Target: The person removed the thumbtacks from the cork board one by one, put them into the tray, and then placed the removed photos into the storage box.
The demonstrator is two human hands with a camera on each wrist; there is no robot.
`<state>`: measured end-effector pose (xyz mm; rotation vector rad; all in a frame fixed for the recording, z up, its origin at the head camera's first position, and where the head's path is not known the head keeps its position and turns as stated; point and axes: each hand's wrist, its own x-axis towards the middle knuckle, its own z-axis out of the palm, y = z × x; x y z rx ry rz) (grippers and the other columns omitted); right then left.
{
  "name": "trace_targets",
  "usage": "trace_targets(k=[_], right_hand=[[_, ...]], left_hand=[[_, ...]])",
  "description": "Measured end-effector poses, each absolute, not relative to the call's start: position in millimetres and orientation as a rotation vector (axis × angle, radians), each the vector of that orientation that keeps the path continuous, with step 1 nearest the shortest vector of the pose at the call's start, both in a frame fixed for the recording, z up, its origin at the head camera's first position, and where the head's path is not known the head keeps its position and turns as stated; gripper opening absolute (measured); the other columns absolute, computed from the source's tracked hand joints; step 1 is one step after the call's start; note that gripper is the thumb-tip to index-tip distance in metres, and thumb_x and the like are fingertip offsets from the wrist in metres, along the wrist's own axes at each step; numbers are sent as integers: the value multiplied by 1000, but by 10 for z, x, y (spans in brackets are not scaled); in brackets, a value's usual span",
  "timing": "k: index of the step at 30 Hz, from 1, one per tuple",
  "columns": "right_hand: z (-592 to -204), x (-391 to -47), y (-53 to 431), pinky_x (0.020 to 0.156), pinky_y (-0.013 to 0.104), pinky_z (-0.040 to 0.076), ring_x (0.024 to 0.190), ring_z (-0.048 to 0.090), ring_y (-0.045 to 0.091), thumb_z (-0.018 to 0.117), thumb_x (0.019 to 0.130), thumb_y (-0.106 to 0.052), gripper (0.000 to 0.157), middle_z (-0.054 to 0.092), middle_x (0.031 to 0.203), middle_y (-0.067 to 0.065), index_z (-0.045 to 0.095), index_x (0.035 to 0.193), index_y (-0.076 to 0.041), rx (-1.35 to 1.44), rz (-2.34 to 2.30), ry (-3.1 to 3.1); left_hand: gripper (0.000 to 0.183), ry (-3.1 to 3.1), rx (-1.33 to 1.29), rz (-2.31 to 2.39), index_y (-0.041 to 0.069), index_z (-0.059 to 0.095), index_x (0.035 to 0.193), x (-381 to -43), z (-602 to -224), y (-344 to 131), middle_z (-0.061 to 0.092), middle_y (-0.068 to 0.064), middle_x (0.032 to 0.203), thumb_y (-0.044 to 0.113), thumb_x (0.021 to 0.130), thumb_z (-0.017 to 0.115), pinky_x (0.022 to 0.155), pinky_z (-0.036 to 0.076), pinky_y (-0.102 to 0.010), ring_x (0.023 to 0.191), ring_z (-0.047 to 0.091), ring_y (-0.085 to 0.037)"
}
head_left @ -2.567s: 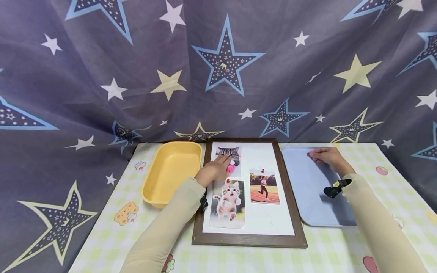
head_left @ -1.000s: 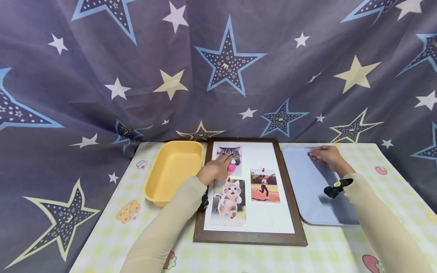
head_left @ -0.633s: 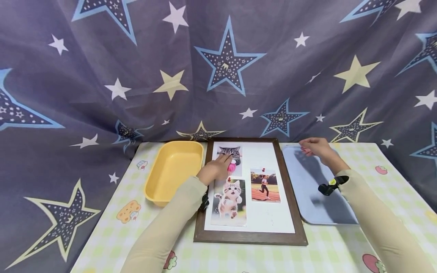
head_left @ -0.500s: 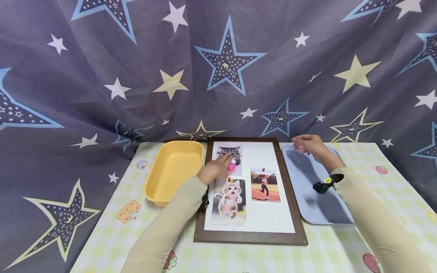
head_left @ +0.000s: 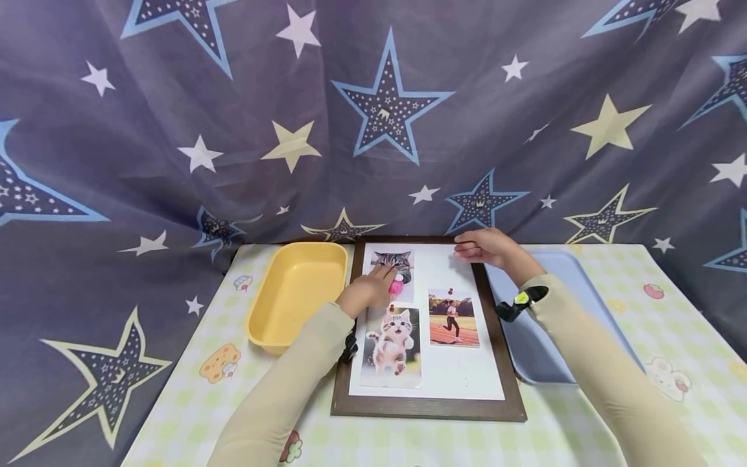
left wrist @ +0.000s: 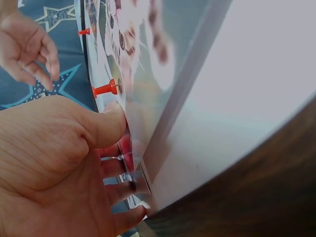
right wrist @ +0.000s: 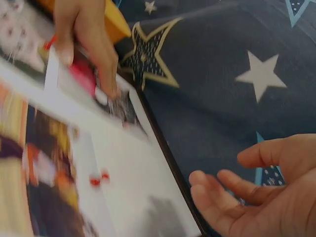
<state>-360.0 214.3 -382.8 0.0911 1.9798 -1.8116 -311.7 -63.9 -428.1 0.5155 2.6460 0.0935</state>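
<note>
My left hand [head_left: 369, 290] rests on the upper-left photo of a grey cat [head_left: 404, 258], its fingers spread over the print and against the framed white board [head_left: 461, 376]. In the left wrist view, the thumb lies beside a red pushpin [left wrist: 106, 89] at the top of the kitten photo [head_left: 390, 357]. Above the board's top right corner is my right hand [head_left: 486, 248], fingers loosely bent. In the right wrist view its thumb and fingertips stand apart, and no thing shows between them. A runner photo [head_left: 454, 321] hangs below it, with a red pushpin [head_left: 450, 292] at its top.
A yellow basin [head_left: 303, 298] stands left of the board. The blue tray [head_left: 537, 357] lies to the right, partly covered by my right arm. A checked cloth [head_left: 192, 415] covers the table, and a star-patterned curtain [head_left: 327, 188] hangs behind.
My right hand has lifted from the tray's upper left and moved left over the board's top right corner. The left hand stays on the cat photo.
</note>
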Motion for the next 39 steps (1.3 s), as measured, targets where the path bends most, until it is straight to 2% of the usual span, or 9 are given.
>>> trace_targets(k=[2,5,9,11,17,20,24,33,39], right_hand=[[-3844,-3633,2055,89,28,60,82,75,12,46,108,-14,23,75,84,0,59,121,0,124,-1804,1911],[-3889,-3665,1910,95,31,57,88,74,14,47,107,-14,18,74,103,11,56,117,-2,172,-1769,1872],[-3945,-3672,1722,104,34,54,99,71,20,48,105,-13,16,56,140,24,53,117,-3,242,-1721,1844],[-3969,-3677,1651,103,34,54,104,70,23,47,105,-12,14,49,148,26,53,114,-4,266,-1704,1826],[-4012,-3733,1499,104,36,55,111,68,28,45,103,-13,20,56,138,24,57,113,0,296,-1697,1822],[-4063,-3795,1464,99,36,57,106,69,27,48,100,-15,27,63,126,22,60,116,3,294,-1704,1811],[-4177,-3912,1469,92,36,60,98,69,27,53,96,-15,25,67,113,21,63,109,3,255,-1701,1748],[-4025,-3779,1273,115,40,46,120,57,32,41,102,-13,19,50,142,23,54,106,0,369,-1711,1748],[-3982,-3770,1213,116,40,45,121,57,32,43,102,-13,24,53,133,22,52,117,3,483,-1744,1740]], left_hand=[[67,2643,516,99,13,7,166,-3113,-4286,-647,0,-6,174,28,110,40,130,16,-41,161,0,-26],[67,2643,516,113,13,8,166,-3107,-4292,-652,0,-7,174,27,109,41,130,15,-42,161,0,-26],[66,2640,508,122,14,8,166,-3098,-4312,-652,0,-6,174,27,109,41,130,15,-43,161,-1,-26],[66,2639,504,120,14,8,166,-3093,-4325,-652,0,-6,174,27,109,41,130,14,-43,161,-1,-26],[67,2659,522,76,13,8,166,-3090,-4304,-638,1,-6,174,28,109,41,130,14,-42,161,0,-27],[67,2660,526,68,13,9,166,-3089,-4282,-635,2,-7,174,28,109,41,130,14,-40,161,1,-27],[66,2650,535,64,13,9,165,-3082,-4272,-643,2,-7,173,28,109,41,130,15,-40,161,2,-27],[67,2664,532,43,13,9,166,-3098,-4297,-652,2,-6,174,29,109,41,130,16,-41,161,2,-27],[66,2660,523,67,13,9,166,-3102,-4283,-648,1,-7,174,29,109,40,130,15,-42,161,1,-28]])
